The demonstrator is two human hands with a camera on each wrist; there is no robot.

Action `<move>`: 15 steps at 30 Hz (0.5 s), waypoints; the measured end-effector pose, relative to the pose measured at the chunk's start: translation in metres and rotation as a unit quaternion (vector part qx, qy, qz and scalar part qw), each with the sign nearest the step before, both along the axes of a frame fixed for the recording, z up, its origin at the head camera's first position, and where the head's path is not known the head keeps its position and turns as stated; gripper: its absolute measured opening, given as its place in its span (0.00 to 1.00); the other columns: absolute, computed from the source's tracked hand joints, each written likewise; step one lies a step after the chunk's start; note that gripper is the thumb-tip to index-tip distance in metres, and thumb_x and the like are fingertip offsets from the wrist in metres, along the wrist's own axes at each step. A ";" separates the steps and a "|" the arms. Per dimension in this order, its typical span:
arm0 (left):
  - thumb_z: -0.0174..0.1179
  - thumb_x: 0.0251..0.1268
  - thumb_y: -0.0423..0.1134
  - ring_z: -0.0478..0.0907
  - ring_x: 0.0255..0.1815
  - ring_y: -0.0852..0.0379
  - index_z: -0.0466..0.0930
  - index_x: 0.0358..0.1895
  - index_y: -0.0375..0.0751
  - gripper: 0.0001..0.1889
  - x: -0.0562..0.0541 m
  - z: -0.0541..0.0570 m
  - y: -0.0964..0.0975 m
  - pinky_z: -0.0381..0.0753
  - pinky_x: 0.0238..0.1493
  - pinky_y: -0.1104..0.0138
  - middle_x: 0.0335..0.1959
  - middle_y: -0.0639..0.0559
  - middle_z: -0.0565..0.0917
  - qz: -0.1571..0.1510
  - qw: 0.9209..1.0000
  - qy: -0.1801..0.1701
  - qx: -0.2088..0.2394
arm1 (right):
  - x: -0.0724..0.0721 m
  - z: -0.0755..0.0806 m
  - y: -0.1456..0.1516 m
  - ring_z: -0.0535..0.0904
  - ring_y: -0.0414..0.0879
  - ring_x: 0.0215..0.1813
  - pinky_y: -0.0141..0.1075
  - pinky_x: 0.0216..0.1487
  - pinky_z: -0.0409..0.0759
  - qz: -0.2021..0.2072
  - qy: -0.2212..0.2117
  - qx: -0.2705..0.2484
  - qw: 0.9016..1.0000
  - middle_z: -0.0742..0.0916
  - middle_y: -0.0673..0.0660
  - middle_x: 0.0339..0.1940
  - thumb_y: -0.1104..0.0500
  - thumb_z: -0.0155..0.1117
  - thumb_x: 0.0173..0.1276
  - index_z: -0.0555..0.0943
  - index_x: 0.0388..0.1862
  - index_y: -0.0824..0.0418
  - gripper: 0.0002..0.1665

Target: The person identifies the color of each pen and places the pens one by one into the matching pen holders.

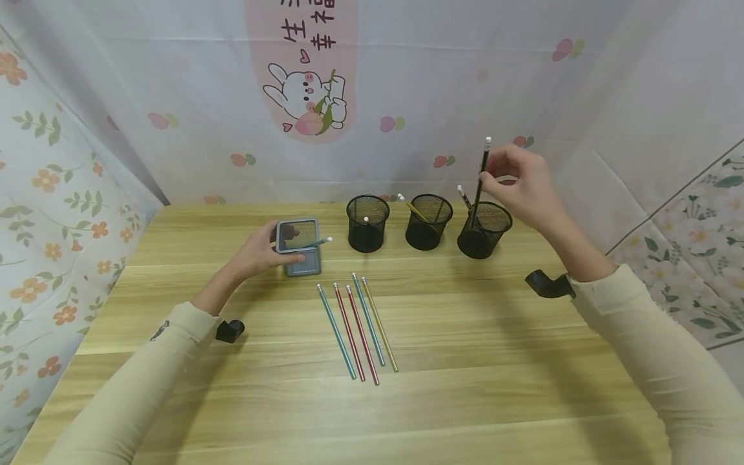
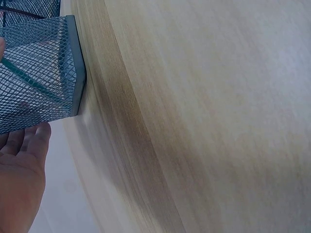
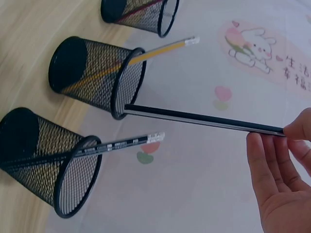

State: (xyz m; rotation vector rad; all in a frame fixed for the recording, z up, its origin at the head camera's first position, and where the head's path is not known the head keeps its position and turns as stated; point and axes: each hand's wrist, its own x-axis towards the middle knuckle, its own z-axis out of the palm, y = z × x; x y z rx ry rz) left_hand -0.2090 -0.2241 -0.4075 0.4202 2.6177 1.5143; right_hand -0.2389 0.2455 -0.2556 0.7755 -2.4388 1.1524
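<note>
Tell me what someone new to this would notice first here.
Probably the right hand, upper right, pinching a black pencil nearly upright by the rightmost black mesh cup. Next, five pencils, two blue, two red, one gold, lying side by side on the table, centre frame. Then, farther left, the left hand gripping a gray mesh holder with a blue pencil in it.

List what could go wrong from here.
The black pencil in the right hand might catch the rim of the right cup, or knock the patterned pencil already leaning in it.

If the left hand jerks, the gray holder could tip and spill its teal pencil.

The five loose pencils lie unsecured on the table, so a brushing sleeve could scatter them.
</note>
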 end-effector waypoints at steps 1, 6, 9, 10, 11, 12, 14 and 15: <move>0.78 0.56 0.38 0.71 0.66 0.36 0.65 0.68 0.26 0.41 0.000 0.000 0.000 0.70 0.64 0.45 0.64 0.32 0.75 0.001 1.000 0.000 0.000 | -0.001 0.001 0.000 0.82 0.41 0.41 0.23 0.42 0.80 -0.004 0.001 0.001 1.000 0.84 0.61 0.39 0.71 0.62 0.70 0.80 0.47 0.73 0.09; 0.78 0.56 0.36 0.71 0.66 0.36 0.65 0.68 0.26 0.40 -0.001 -0.001 -0.001 0.70 0.64 0.45 0.64 0.32 0.75 0.003 1.000 -0.002 0.001 | -0.007 0.002 0.004 0.83 0.44 0.42 0.24 0.43 0.80 -0.025 0.007 0.006 1.000 0.84 0.60 0.39 0.70 0.61 0.70 0.79 0.47 0.73 0.09; 0.78 0.56 0.35 0.71 0.66 0.34 0.64 0.68 0.26 0.41 -0.002 -0.002 -0.001 0.70 0.64 0.43 0.65 0.30 0.74 0.002 1.000 -0.001 0.005 | -0.011 -0.001 0.008 0.83 0.45 0.42 0.23 0.43 0.80 -0.035 0.011 0.009 0.999 0.83 0.60 0.39 0.70 0.61 0.70 0.79 0.47 0.73 0.09; 0.78 0.55 0.35 0.70 0.66 0.34 0.64 0.68 0.25 0.41 -0.002 -0.002 -0.001 0.69 0.64 0.43 0.65 0.30 0.74 0.002 1.000 -0.001 0.007 | -0.013 -0.002 0.009 0.83 0.45 0.42 0.23 0.43 0.80 -0.038 0.011 0.011 0.999 0.83 0.60 0.39 0.70 0.61 0.70 0.79 0.47 0.73 0.09; 0.78 0.55 0.34 0.70 0.66 0.33 0.64 0.68 0.25 0.41 -0.002 -0.002 -0.001 0.69 0.65 0.43 0.65 0.30 0.74 0.002 1.000 -0.001 0.009 | -0.014 -0.003 0.011 0.83 0.45 0.42 0.22 0.42 0.79 -0.041 0.011 0.012 0.999 0.83 0.60 0.39 0.69 0.61 0.70 0.79 0.47 0.73 0.09; 0.78 0.55 0.34 0.70 0.66 0.33 0.64 0.69 0.25 0.41 -0.002 -0.002 -0.001 0.69 0.65 0.42 0.65 0.29 0.74 0.002 1.000 -0.001 0.009 | -0.015 -0.005 0.012 0.83 0.45 0.42 0.22 0.42 0.79 -0.043 0.010 0.014 0.999 0.83 0.60 0.39 0.69 0.61 0.70 0.79 0.47 0.73 0.09; 0.78 0.55 0.35 0.70 0.66 0.33 0.64 0.69 0.25 0.42 -0.002 -0.002 -0.001 0.69 0.65 0.43 0.65 0.30 0.74 0.002 1.000 -0.003 0.007 | -0.017 -0.008 0.014 0.83 0.44 0.42 0.22 0.42 0.79 -0.049 0.007 0.019 0.999 0.84 0.60 0.39 0.69 0.61 0.70 0.79 0.47 0.72 0.09; 0.78 0.56 0.35 0.70 0.66 0.34 0.63 0.69 0.26 0.42 -0.002 -0.002 -0.001 0.69 0.65 0.43 0.65 0.30 0.74 0.002 1.000 -0.003 0.005 | -0.018 -0.010 0.015 0.83 0.44 0.42 0.21 0.42 0.79 -0.052 0.007 0.024 0.998 0.84 0.60 0.40 0.69 0.61 0.71 0.80 0.47 0.72 0.09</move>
